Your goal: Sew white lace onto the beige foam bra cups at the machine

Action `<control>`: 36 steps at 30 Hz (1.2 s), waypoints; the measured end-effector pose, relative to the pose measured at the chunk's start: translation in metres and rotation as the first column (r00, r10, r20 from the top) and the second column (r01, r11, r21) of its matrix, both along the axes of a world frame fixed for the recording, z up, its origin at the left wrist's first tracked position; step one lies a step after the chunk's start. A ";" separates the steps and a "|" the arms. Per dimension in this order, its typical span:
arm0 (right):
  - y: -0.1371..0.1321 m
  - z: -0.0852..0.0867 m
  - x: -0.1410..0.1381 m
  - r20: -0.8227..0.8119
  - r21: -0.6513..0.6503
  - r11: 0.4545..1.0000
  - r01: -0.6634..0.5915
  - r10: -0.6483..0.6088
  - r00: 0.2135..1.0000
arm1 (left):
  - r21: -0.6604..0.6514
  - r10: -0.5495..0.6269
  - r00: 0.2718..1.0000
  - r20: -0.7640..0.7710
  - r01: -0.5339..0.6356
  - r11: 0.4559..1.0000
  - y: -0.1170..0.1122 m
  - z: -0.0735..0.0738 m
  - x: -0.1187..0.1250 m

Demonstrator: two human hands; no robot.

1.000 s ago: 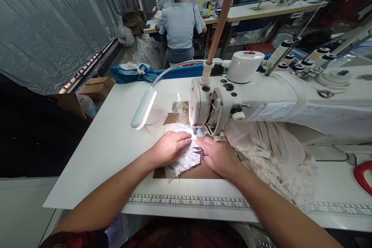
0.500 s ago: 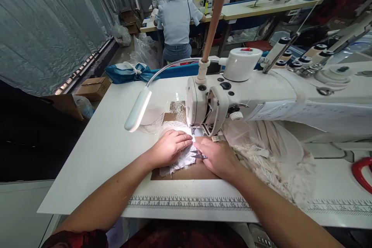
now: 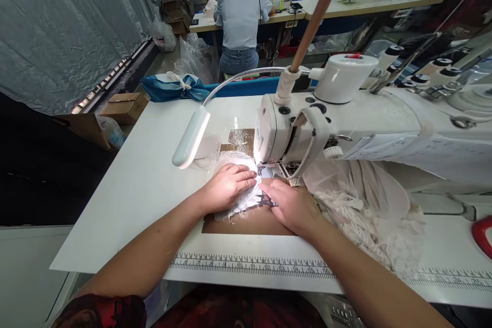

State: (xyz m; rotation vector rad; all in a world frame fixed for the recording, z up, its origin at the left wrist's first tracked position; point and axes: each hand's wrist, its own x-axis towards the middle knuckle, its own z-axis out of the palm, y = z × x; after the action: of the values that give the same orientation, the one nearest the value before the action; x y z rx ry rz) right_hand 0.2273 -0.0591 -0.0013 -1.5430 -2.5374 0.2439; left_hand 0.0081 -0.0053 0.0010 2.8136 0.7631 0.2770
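Observation:
My left hand [image 3: 230,187] lies flat on a piece of white lace fabric [image 3: 246,202], its fingers stretched toward the needle area of the sewing machine [image 3: 269,133]. Across from it my right hand [image 3: 294,207] is closed around thread snips [image 3: 266,201], whose dark blades point left over the lace. The right fingertips are close to the lace edge, just in front of the presser foot; whether they also pinch the fabric I cannot tell. Beneath the lace is a brown sheet [image 3: 249,225] on the white table [image 3: 126,189].
A gooseneck lamp [image 3: 191,138] hangs left of the machine head. Sheer lace material [image 3: 369,210] is heaped to the right. Behind it are thread cones [image 3: 438,67]. A printed ruler [image 3: 253,265] runs along the front edge. Another person [image 3: 240,23] sits ahead.
The lace has slid slightly forward under my left hand, toward the needle. My right hand keeps the snips in nearly the same place. The whole view has shifted a little.

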 end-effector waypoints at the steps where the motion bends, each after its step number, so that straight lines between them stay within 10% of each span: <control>1: 0.000 -0.001 0.001 -0.001 0.005 1.000 -0.018 0.018 1.000 | 0.003 -0.005 1.000 0.005 0.005 1.000 0.000 -0.001 -0.001; 27: 0.000 0.002 -0.005 -0.068 -0.085 0.993 0.081 -0.087 0.994 | 0.073 0.108 0.984 0.139 -0.119 0.990 0.003 -0.008 -0.009; 36: 0.001 0.002 0.000 -0.368 -0.119 0.992 0.029 -0.071 0.927 | -0.111 0.174 0.976 -0.129 -0.189 0.976 -0.044 0.037 -0.010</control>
State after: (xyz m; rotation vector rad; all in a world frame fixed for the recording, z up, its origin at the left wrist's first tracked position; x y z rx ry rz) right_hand 0.2275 -0.0578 0.0004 -1.4339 -2.2168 0.6196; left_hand -0.0020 -0.0497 0.0375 2.6667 1.0295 0.0876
